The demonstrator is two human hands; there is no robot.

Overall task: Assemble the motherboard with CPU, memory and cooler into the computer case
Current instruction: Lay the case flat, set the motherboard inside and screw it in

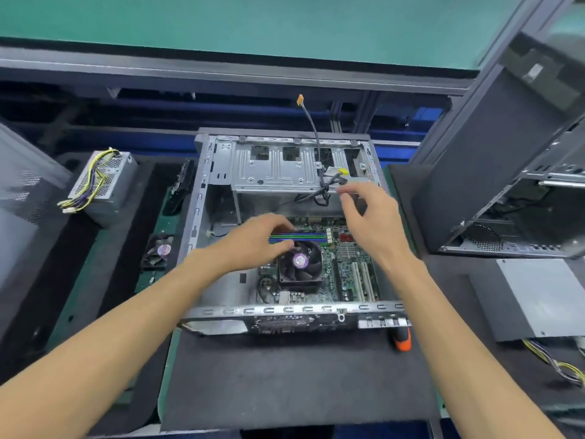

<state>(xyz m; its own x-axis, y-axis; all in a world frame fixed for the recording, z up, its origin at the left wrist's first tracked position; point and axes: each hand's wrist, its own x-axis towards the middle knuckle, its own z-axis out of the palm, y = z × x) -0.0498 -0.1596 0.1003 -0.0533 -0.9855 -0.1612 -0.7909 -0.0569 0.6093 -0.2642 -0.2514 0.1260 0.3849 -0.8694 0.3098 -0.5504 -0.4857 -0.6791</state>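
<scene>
**Board seated in open case, both hands inside**

I see the computer case (202, 217) lying on its side, open face up, on a dark felt-like mat (285, 381) at the middle of the desk. Its shell is bare stamped sheet metal, with a perforated drive cage across the far end.

The motherboard (345, 270), green and densely populated, lies flat on the case floor toward the near right corner. The cooler (300, 264) sits on it: a square black frame, dark curved fan blades and a shiny purple hub sticker. Just beyond the fan lie the memory sticks (304, 237), in parallel blue and green slots.

My left hand (253, 245) rests at the far left corner of the cooler, fingers curled down over the end of the slots. Whether they pinch anything I cannot tell; the fingertips are hidden.

My right hand (373, 217) hovers over the far right part of the board, fingers loosely spread and motion-blurred, just beside a bundle of black cables (323, 188) with a yellow plug. One thin cable stands upright, tipped by an orange connector (300, 99).

An orange-and-black screwdriver handle (402, 340) lies against the near right corner of the case. A grey perforated power supply (104, 185) with yellow wires sits at the left edge of the desk.
</scene>
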